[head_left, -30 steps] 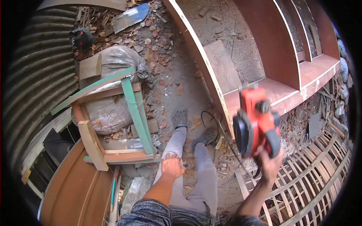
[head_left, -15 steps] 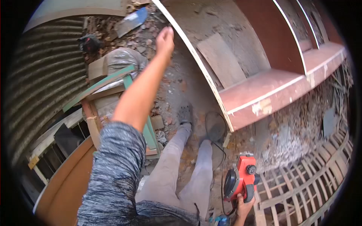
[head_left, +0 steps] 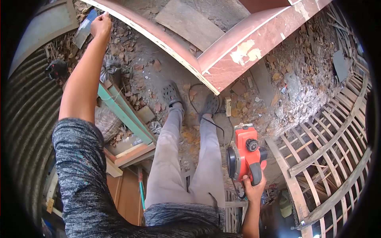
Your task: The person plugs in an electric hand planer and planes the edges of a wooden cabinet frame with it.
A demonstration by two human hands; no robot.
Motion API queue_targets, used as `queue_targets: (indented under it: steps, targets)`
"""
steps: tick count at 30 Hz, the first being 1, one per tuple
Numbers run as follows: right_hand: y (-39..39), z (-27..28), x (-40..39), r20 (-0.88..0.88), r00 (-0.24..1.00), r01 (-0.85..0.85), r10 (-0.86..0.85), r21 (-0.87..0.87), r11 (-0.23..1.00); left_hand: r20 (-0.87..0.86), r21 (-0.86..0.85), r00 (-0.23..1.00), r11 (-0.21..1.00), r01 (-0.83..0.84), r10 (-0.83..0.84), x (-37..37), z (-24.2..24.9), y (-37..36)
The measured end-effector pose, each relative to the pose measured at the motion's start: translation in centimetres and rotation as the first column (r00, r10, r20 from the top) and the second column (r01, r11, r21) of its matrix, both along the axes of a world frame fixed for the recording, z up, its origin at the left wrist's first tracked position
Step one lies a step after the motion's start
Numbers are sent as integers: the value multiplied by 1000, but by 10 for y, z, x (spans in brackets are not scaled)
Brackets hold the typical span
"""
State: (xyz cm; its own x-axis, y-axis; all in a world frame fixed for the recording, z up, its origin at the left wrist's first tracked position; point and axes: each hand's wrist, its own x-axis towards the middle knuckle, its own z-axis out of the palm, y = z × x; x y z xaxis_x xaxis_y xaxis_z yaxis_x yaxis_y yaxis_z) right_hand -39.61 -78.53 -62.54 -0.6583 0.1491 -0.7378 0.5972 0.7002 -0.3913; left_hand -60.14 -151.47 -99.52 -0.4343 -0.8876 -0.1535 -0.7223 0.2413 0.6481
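Note:
My right hand [head_left: 254, 187] is wrapped round the black handle of a red electric planer [head_left: 243, 152], held at my right side with its black knob facing up. From the tool a black cord [head_left: 223, 139] runs along the ground by my foot. My left arm reaches far forward; my left hand [head_left: 101, 26] is closed, with its fingertips at the pale edge of a reddish-brown wooden cabinet frame [head_left: 228, 73]. Whether the fingers pinch that edge or anything else is too small to tell. Bare, chipped patches mark the frame's near side.
A slatted wooden frame [head_left: 289, 172] lies at right. Green-painted wood pieces [head_left: 125, 113] lean at left near a corrugated sheet [head_left: 27, 119]. Rubble and dry leaves cover the ground around my shoes [head_left: 171, 93]. A loose board [head_left: 190, 22] lies inside the cabinet frame.
My view has shifted, so the cabinet frame appears higher and further left. My left hand remains by its edge, and the planer, still in my right hand, appears slightly higher.

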Motion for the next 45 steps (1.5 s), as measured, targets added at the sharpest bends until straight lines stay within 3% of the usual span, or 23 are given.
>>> queue_targets:
  steps: [1, 3, 5, 6, 8, 9, 10, 11, 12, 13, 14, 16, 18, 21, 25, 28, 34, 37, 45]
  targets:
    - [3, 0, 3, 1, 1000, -23, 23, 10, 1000, 34, -42, 999, 999, 32, -30, 10, 25, 26]
    - [9, -3, 7, 26, 999, 25, -25, -11, 1000, -33, 48, 996, 995, 84, -83, 42, 44, 64]
    - [10, -7, 5, -4, 1000, -9, 9, -26, 1000, -153, 307, 988, 949, 74, -28, 96, 31, 95]
    - [7, -7, 1, -46, 997, -68, 66, -27, 997, 25, 290, 994, 952, 94, -105, 128, 32, 119]
    - [9, -9, -2, -77, 985, -157, 156, -14, 987, 188, 369, 936, 905, 213, -297, 205, 16, 164]
    - [11, -12, -2, -68, 980, -189, 189, -5, 982, 219, 403, 924, 891, 207, -314, 247, 12, 193]
    - [13, -15, -3, -57, 973, -223, 223, 5, 975, 355, 516, 873, 849, 116, -335, 264, 47, 236]
    - [16, -18, -6, -66, 958, -281, 280, -13, 960, 337, 589, 819, 783, 201, -463, 323, 21, 256]
    - [17, -21, -10, -76, 940, -337, 334, -31, 941, 351, 681, 701, 683, 264, -621, 338, 53, 288]
    - [17, -24, -14, -87, 919, -390, 385, -46, 920, 65, 857, 903, 487, 167, -424, 374, 66, 320]
    - [14, -28, -20, -94, 911, -408, 401, -79, 910, 38, 829, 830, 482, 285, -557, 395, 89, 345]
    - [8, -34, -32, -104, 897, -442, 431, -140, 886, 165, 873, 744, 446, 195, -648, 399, 157, 386]
    - [5, -44, -43, -161, 841, -537, 516, -140, 832, 176, 815, 642, 476, 330, -746, 408, 203, 412]
    - [-5, -63, -60, -226, 794, -603, 565, -172, 779, 345, 629, 443, 554, 545, -827, 403, 238, 438]
    - [-14, -89, -79, -285, 762, -643, 582, -227, 731, 463, 669, 515, 665, 332, -722, 398, 209, 447]
    - [-14, -106, -83, -331, 742, -666, 583, -265, 697, 485, 708, 427, 629, 322, -764, 392, 206, 452]
    - [-19, -117, -92, -253, 745, -667, 617, -275, 693, 497, 703, 388, 622, 344, -777, 388, 203, 455]
    - [-22, -126, -91, -333, 761, -646, 557, -302, 701, 505, 702, 391, 630, 332, -769, 387, 202, 458]
    - [-35, -148, -98, -310, 769, -637, 559, -305, 708, 497, 701, 397, 626, 340, -772, 382, 201, 461]
